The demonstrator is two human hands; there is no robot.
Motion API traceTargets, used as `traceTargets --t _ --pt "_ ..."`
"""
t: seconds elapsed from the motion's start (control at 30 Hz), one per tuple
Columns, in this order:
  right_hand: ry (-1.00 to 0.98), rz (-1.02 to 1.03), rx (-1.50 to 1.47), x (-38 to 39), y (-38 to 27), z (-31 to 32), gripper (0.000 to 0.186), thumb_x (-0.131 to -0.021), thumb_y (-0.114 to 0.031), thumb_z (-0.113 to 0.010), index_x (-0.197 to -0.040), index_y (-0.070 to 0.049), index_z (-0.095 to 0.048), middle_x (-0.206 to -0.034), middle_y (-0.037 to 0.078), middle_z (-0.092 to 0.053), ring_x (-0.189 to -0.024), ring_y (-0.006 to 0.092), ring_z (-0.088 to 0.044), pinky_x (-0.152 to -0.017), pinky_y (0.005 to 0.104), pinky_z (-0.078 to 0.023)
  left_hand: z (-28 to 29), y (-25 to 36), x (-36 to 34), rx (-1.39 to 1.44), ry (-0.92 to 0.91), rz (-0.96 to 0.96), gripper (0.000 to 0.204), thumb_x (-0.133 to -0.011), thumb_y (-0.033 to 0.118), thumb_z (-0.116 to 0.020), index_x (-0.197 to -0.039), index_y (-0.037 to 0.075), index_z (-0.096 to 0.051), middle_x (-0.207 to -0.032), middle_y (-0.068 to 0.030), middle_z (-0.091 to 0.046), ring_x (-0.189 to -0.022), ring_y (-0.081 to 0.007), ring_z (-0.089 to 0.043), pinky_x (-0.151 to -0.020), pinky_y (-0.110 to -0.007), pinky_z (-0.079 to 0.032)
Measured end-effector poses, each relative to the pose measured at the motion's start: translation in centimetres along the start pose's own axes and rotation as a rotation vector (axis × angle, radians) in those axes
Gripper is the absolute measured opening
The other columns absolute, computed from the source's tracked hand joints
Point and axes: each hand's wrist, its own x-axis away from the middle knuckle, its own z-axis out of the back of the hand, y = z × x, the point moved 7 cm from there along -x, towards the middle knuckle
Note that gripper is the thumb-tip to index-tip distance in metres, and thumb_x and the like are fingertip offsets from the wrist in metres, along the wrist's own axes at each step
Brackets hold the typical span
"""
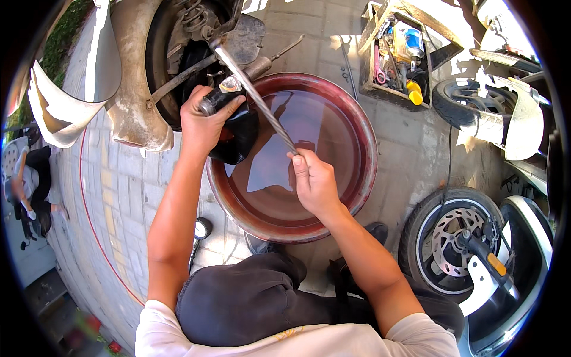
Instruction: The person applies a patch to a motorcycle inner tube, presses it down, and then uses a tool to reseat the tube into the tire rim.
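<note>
My left hand (pixel 205 119) is closed around a dark rubbery piece that looks like part of an inner tube (pixel 241 137), beside the scooter wheel (pixel 157 71). A short grey cylinder end shows between thumb and fingers; I cannot tell what it belongs to. My right hand (pixel 315 181) grips the lower end of a long twisted metal rod (pixel 259 101). That rod slants up and left, its far tip close to the wheel's axle parts. Below both hands stands a round red basin (pixel 369 149) of brownish water, and the black rubber overhangs its left rim.
A wooden toolbox (pixel 386 92) with assorted tools stands at the far right. Scooter wheels (pixel 452 238) with white body parts lie along the right. A red hose (pixel 89 196) runs over the paving at left, where another person (pixel 30 178) is seen.
</note>
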Motion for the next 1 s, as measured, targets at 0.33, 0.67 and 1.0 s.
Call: traceTargets --t 0.33,0.67,1.0 --pt "0.174 0.140 -0.308 1.1 -1.5 0.4 0.019 -0.101 -0.017 -0.051 -0.100 0.001 -0.056 -0.062 0.014 -0.052 -0.050 0.0257 -0.052 -0.050 0.0340 -0.042 -0.1 -1.0 0.6 -0.009 -0.047 0.023 0.021 -0.074 0.010 -0.085 -0.082 0.000 -0.068 -0.079 0.0017 -0.055 -0.071 -0.0058 -0.053 -0.063 -0.023 -0.045" --pt "0.057 0.098 -0.031 1.5 2.2 -1.1 0.024 -0.103 -0.018 -0.047 -0.107 0.003 -0.057 -0.065 0.001 -0.050 -0.056 0.0089 -0.048 -0.053 0.0248 -0.041 -0.6 -0.3 -0.1 0.050 -0.023 0.046 0.024 -0.073 0.011 -0.086 -0.079 0.000 -0.066 -0.078 0.0019 -0.054 -0.070 -0.0062 -0.050 -0.062 -0.023 -0.043" --pt "-0.020 -0.006 -0.044 0.4 0.7 -1.1 0.021 -0.102 -0.017 -0.049 -0.105 0.002 -0.057 -0.061 0.006 -0.051 -0.053 0.0141 -0.049 -0.052 0.0285 -0.042 -0.1 -1.3 -0.2 -0.018 -0.016 -0.002 0.029 -0.073 0.012 -0.086 -0.076 -0.001 -0.061 -0.077 -0.0008 -0.051 -0.067 -0.0077 -0.048 -0.059 -0.025 -0.042"
